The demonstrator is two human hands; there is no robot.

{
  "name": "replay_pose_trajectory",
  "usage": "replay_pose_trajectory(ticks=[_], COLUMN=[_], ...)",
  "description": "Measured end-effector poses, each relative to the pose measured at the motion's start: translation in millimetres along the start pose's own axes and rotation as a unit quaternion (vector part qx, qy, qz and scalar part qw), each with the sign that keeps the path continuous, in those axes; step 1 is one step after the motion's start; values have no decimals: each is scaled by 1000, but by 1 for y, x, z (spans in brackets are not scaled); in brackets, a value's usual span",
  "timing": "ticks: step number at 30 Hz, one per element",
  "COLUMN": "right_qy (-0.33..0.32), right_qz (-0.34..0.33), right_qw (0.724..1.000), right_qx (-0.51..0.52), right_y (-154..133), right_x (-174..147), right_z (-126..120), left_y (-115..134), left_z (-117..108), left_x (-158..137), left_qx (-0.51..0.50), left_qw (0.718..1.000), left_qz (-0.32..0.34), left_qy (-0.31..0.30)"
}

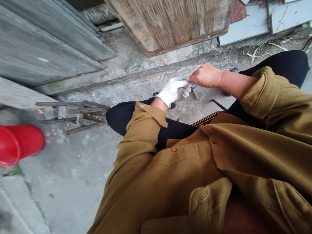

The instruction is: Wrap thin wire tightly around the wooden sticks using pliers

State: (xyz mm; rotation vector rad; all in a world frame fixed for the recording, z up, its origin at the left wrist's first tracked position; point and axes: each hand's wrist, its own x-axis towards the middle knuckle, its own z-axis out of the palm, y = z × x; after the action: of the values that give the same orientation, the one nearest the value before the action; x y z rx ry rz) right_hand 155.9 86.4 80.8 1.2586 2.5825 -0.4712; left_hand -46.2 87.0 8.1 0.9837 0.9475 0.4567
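My left hand [172, 91], in a white knit glove with a dark cuff edge, is closed with its fingers curled. Bare and pinched, my right hand [206, 75] meets the gloved fingertips. Whatever is between the two hands is too small or hidden to make out. Just below where they meet shows a short tool [195, 93] with a greyish metal part and a reddish-brown end; I cannot tell whether it is held or lies on the ground. A thin dark bar [218, 105] is near my right leg.
A worn wooden panel [173, 24] leans at the concrete step ahead. Grey boards [46, 42] stand at the left, above a small wooden stool [80, 117] on its side and a red bucket [23, 143]. Pale tiles [246, 26] are stacked at the upper right.
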Motion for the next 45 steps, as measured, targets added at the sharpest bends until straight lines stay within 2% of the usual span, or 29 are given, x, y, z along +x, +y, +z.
replay_pose_trajectory(ticks=[8, 16, 18, 20, 22, 24, 25, 27, 29, 30, 32, 34, 37, 42, 45], right_qy=[14, 0, 13, 25, 28, 17, 4, -34, -72, -86, -88, -67, -49, -59, -54], right_qz=[24, -21, -2, 35, 75, 120, 148, 198, 223, 223, 208, 190, 182, 172, 170], right_qw=[993, 1000, 999, 995, 984, 952, 924, 843, 762, 735, 709, 715, 751, 786, 806], right_qx=[117, 16, 37, 86, 160, 280, 353, 499, 603, 634, 668, 669, 633, 591, 565], right_y=[2, 0, 0, -1, -2, -3, -4, -4, -2, 0, 5, 10, 14, 14, 12], right_x=[0, -2, 0, 3, 6, 10, 11, 14, 15, 15, 14, 12, 10, 9, 9], right_z=[1, -1, 2, 6, 10, 14, 16, 21, 25, 26, 27, 25, 22, 21, 20], left_y=[13, 15, 13, 8, 3, -1, -3, -4, -2, 0, 3, 6, 8, 11, 12], left_z=[5, 8, 7, 5, 3, 1, -1, -3, -4, -4, -3, -1, 4, 11, 12], left_x=[-7, -10, -7, -4, 0, 3, 3, 2, 0, -1, -4, -7, -10, -10, -9], left_qx=[4, 3, 36, 112, 226, 351, 404, 481, 515, 518, 499, 458, 404, 372, 296], left_qw=[1000, 999, 998, 992, 967, 915, 885, 837, 817, 817, 831, 856, 888, 905, 934], left_qz=[-19, -43, -21, 15, 76, 152, 186, 226, 238, 236, 225, 207, 179, 156, 132], left_qy=[-1, 27, 36, 55, 91, 127, 138, 130, 104, 96, 99, 116, 125, 136, 150])
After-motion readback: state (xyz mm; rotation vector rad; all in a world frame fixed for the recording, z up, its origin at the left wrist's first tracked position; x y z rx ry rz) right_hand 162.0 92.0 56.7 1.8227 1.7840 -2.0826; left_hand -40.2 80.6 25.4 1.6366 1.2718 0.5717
